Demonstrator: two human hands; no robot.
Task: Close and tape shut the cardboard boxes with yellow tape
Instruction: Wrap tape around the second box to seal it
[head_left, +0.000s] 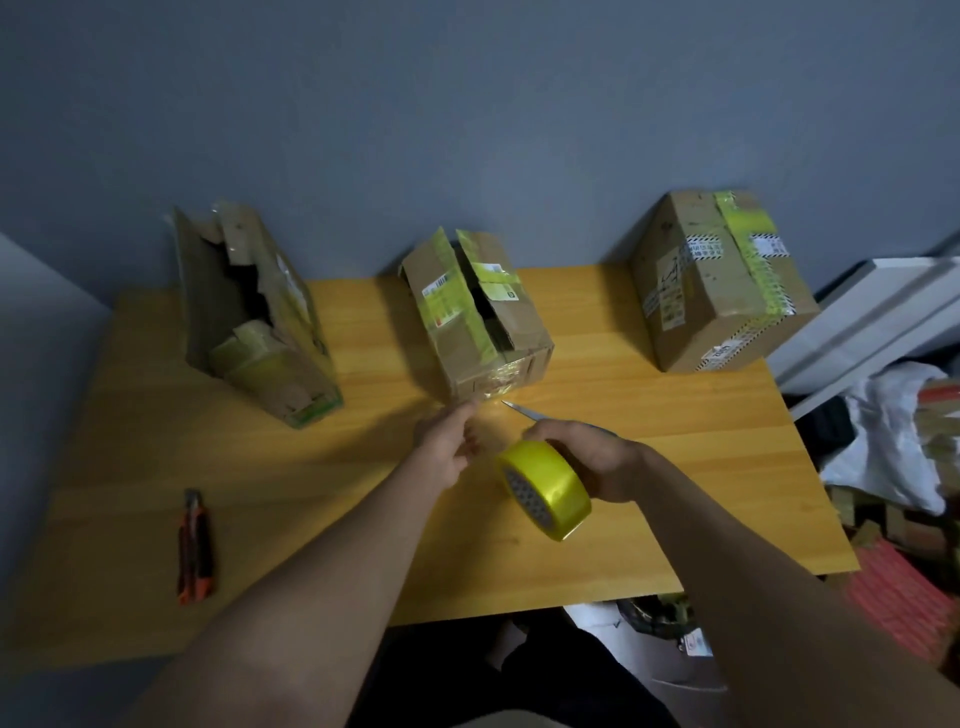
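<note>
Though half-taped, middle cardboard box (475, 317): flaps ajar.

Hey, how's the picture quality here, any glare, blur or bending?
Head view: dim overall; glare glints on the clear tape on the middle box front; the left hand is slightly motion-blurred; the wide lens bends the table edges; the yellow tape roll in the right hand reads sharp.

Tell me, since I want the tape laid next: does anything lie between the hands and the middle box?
Nothing visible does. The left hand is almost at the half-open middle cardboard box. The right hand holds the yellow tape roll just short of it, with bare wooden table between.
</note>
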